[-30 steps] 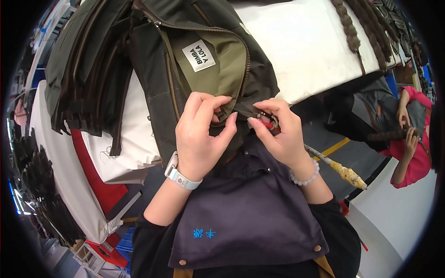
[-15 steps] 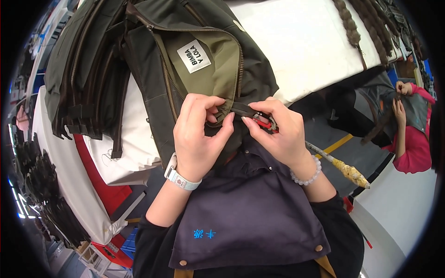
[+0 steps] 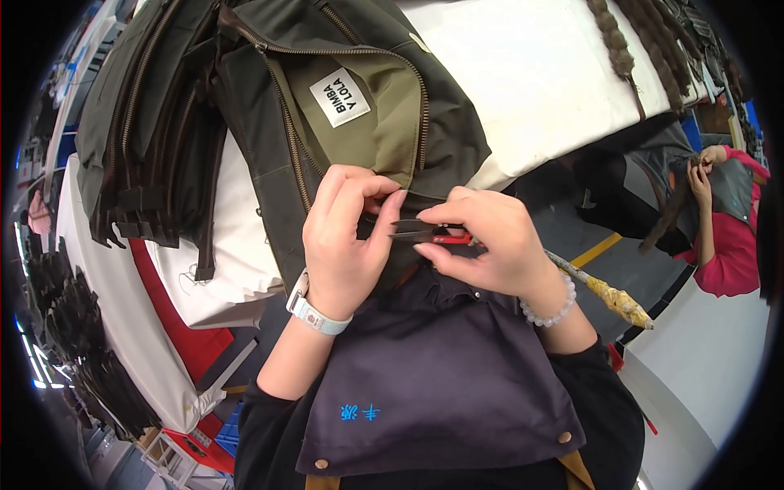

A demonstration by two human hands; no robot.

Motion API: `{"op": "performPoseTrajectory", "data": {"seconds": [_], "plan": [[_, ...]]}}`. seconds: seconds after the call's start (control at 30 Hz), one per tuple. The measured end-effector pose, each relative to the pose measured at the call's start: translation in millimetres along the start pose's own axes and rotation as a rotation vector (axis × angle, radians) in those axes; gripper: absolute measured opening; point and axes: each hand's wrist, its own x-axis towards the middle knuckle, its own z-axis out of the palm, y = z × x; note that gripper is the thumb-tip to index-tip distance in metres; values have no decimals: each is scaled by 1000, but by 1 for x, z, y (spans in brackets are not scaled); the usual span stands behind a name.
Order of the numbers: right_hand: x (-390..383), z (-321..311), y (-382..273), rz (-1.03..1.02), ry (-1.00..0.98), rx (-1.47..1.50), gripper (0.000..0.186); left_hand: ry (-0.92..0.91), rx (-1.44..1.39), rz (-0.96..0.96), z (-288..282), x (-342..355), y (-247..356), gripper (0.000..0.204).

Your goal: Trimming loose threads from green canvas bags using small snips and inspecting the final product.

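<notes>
A dark olive backpack lies in front of me with its brass-toothed zip open, showing a khaki lining with a white label. My left hand is closed in a pinch on the edge of the opening, near the zip's lower end. Just to the right, my right hand grips thread snips with red handles between thumb and fingers. Their dark blades are apart and point left, close to my left fingertips. Whether a thread lies between them I cannot make out.
More dark bags are stacked at the left on the white-covered table. Brown braided strips lie at the far right. A co-worker in pink sleeves handles a strip there. A yellow-wrapped rod is beside my right wrist.
The snips have drawn back slightly and turned, so their blades now show spread apart. My right hand has shifted slightly down. My left hand stays at the bag's opening.
</notes>
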Motion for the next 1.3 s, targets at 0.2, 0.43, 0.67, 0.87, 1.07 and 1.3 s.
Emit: {"op": "performPoseTrajectory", "data": {"seconds": [0.2,0.43,0.67,0.87,1.07,1.3], "plan": [[-4,0,12,22,217,-66,32,-50,-22,55,-8,2,-3,24],[-3,3,12,40,201,-85,30,-25,-28,3,-3,3,3,20],[-2,9,8,-8,185,-147,28,0,-14,66,-3,3,-3,16],[1,12,0,11,202,-272,17,15,51,105,0,1,-5,15],[2,11,-4,78,186,-253,17,14,95,125,0,1,-6,16],[-2,11,-1,65,184,-216,17,-30,33,26,-6,-2,-1,27]]}}
